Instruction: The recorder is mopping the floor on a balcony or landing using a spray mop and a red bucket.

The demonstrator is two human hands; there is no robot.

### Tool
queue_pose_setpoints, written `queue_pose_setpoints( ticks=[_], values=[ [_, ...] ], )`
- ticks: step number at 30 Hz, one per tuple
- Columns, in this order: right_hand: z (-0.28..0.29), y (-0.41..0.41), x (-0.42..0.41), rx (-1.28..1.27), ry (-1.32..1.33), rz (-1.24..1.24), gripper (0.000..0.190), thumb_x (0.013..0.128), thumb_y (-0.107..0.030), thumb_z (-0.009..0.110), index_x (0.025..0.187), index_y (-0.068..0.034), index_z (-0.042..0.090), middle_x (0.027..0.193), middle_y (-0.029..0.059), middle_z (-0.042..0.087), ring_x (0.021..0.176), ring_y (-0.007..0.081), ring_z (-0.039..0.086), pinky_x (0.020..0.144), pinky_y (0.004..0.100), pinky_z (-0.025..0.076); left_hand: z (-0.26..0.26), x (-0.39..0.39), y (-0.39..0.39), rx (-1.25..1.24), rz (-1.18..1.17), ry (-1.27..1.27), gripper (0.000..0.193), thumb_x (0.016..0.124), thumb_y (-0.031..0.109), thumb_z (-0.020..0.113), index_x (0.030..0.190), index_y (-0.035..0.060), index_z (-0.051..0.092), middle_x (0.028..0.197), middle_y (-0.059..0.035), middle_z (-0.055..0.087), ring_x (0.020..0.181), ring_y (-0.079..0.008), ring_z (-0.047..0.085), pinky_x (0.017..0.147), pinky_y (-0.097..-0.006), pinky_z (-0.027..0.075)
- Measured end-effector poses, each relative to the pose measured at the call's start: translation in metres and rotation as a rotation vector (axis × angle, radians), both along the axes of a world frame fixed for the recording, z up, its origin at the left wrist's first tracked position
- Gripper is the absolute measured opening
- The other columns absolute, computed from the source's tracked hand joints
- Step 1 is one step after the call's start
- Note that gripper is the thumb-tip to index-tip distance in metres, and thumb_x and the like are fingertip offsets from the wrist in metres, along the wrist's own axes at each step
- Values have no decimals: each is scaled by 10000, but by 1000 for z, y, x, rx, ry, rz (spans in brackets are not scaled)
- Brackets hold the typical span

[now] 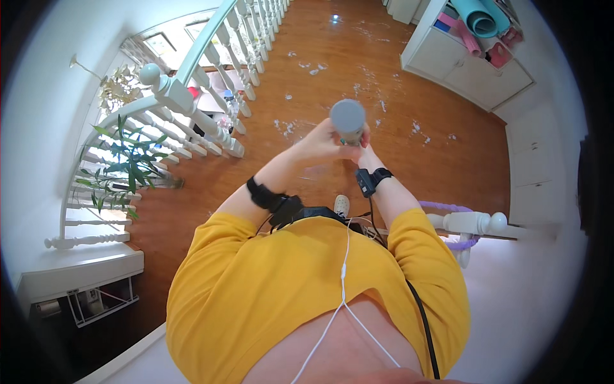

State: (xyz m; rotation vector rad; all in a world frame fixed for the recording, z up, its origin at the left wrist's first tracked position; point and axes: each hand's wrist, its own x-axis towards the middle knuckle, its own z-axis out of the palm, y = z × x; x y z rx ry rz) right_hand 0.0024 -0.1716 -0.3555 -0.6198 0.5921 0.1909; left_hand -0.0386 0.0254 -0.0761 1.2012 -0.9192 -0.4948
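Note:
Both hands are raised in front of me around an upright container with a grey round top (348, 116), perhaps a can or bottle. My left hand (326, 144) has its fingers against the container's near left side. From the right, my right hand (364, 144) wraps its lower part, with red nails showing at its side. The container's lower body is mostly hidden by the fingers. White bits (288, 128) lie scattered over the wooden floor (307, 96) beyond and below the hands.
A white baluster railing (206, 129) with a stairwell behind it curves along the left, beside a leafy potted plant (132, 163). White cabinets (460, 72) with rolled mats (481, 23) stand at upper right. Another white newel post (472, 223) with purple wrapping is at right.

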Motion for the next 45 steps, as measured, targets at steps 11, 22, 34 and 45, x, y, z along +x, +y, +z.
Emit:
queue_pose_setpoints(
  ticks=[11, 22, 34, 45],
  values=[
    [-62, -75, 44, 43, 241, -121, 130, 813, -197, 482, 799, -68, 473, 669, 47, 542, 613, 162, 539, 559, 284, 458, 43, 25, -35, 391, -310, 92, 534, 896, 440, 306, 945, -14, 584, 1196, -156, 475, 1095, -246, 442, 924, -325, 308],
    [-40, -147, 49, 567, 457, -507, 226, 787, -219, 531, 876, -35, 433, 748, 90, 507, 632, 209, 532, 618, 336, 471, 34, 65, -46, 989, -274, -284, 360, 752, 168, 608, 1097, 77, 562, 950, -189, 603, 868, -291, 589, 669, -338, 464],
    [-39, -191, 78, 65, 604, -221, 94, 808, -127, 433, 826, -36, 427, 722, 83, 530, 618, 214, 530, 628, 358, 465, -1, 118, -8, 1174, 324, -330, 297, 674, 298, 675, 852, 61, 652, 693, -138, 610, 678, -292, 593, 623, -368, 467],
    [-45, -214, 160, 66, 617, -584, 277, 899, -240, 299, 825, -14, 441, 704, 94, 532, 573, 209, 515, 589, 313, 466, -26, 202, -72, 1104, 365, -434, 290, 650, 234, 692, 864, 46, 638, 695, -139, 608, 640, -294, 589, 597, -353, 467]
  ],
)
